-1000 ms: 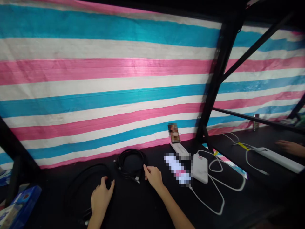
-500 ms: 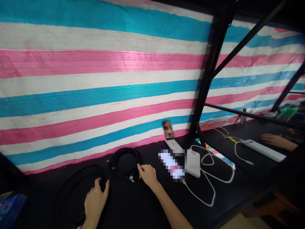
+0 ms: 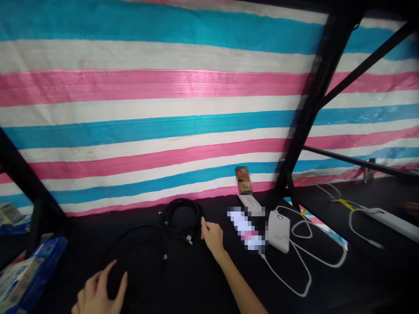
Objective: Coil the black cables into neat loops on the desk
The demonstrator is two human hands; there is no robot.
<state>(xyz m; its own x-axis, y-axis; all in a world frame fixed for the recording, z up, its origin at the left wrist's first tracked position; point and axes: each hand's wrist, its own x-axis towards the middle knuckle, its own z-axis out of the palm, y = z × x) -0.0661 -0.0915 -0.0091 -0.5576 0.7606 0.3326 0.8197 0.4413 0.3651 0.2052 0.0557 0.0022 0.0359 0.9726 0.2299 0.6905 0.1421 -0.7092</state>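
My left hand point(image 3: 100, 293) is at the bottom left, thumb and fingers apart, over the near side of a loose loop of black cable point(image 3: 131, 230). Nothing shows between its fingers. A metal plug point(image 3: 165, 257) is visible on the loop's right side. To the right, a tighter coil of black cable point(image 3: 167, 218) lies on the black table point(image 3: 193, 283), with a light plug end point(image 3: 189, 239) at its front. My right hand point(image 3: 213, 237) is at that coil's right edge, fingers curled in. Whether it grips the cable is hidden.
Right of my hands lie a blurred phone point(image 3: 246, 231) and a white power bank point(image 3: 279, 231) with white cables. A white bar-shaped device point(image 3: 393, 220) is farther right. Blue and white boxes point(image 3: 36, 274) stand at left. A black metal frame point(image 3: 304, 131) and striped sheet point(image 3: 163, 109) stand behind.
My left hand has moved left and nearer to me, with its fingers apart. My right hand stays beside the coil. The view has turned left, showing more of the boxes.
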